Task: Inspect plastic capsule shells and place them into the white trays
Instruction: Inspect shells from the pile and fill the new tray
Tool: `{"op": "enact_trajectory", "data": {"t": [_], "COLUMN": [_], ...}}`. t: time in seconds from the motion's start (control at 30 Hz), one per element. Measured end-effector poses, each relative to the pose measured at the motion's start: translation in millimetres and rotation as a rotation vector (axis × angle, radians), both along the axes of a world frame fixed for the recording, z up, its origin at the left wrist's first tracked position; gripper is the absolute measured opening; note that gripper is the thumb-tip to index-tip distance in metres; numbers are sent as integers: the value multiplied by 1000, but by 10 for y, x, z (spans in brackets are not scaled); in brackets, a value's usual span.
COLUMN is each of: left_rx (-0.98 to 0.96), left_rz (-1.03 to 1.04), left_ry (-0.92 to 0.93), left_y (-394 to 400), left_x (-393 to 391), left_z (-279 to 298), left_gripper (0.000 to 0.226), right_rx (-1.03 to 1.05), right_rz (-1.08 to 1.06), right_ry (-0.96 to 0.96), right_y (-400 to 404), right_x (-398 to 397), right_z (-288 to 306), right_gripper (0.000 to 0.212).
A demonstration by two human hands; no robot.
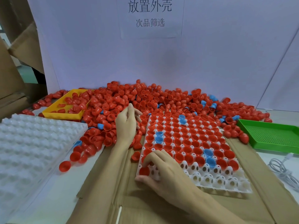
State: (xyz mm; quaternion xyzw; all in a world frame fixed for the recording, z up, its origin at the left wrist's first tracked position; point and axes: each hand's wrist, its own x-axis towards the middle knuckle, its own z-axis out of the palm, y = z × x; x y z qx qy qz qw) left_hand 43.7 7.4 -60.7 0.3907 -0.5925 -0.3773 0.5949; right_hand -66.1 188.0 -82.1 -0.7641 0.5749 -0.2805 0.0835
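On flattened cardboard (262,206), a dimpled white tray (224,183) holds glossy red and blue half-dome shells. Right hand (163,170) pinches a red shell (144,171) at the tray's near-left cell; left hand (127,125) (fingers loosely curled, grip unclear) rests in the loose shell pile (129,97).

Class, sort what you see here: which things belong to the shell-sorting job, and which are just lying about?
Job: right hand setting a red shell into the white tray; left hand at the shell pile; spare tray stack.
Lying about: white cable, wall sign.
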Motion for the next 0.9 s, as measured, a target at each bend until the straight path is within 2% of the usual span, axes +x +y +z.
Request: {"op": "enact_trajectory", "data": {"t": [0.3,0.5,0.6,0.73,0.8,0.9], "left_rx": [-10,-5,7,7,-3,-58], "left_rz": [-9,7,10,58,107,158], "left_ry": [-35,-50,-52,-115,-161,-280], "left_y": [-6,-9,-15,-32,-55,-107], "left_x": [-4,-1,6,22,27,36], "left_z": [-26,-36,-53,-94,-115,-149], "left_gripper": [54,52,52,48,41,22], "right_rx": [4,-71,-78,-55,-68,-160], "right_rz": [24,0,-45,-192,-252,-330], "right_ry": [-30,-197,-287,-303,-335,-485], "right_y": [-13,-12,-154,-384,-435,-455], "right_x": [-30,-218,-528,-1229,-1563,-1907], "right_z": [41,212,377,567,564,448], "right_gripper": [26,40,34,24,22,23]}}
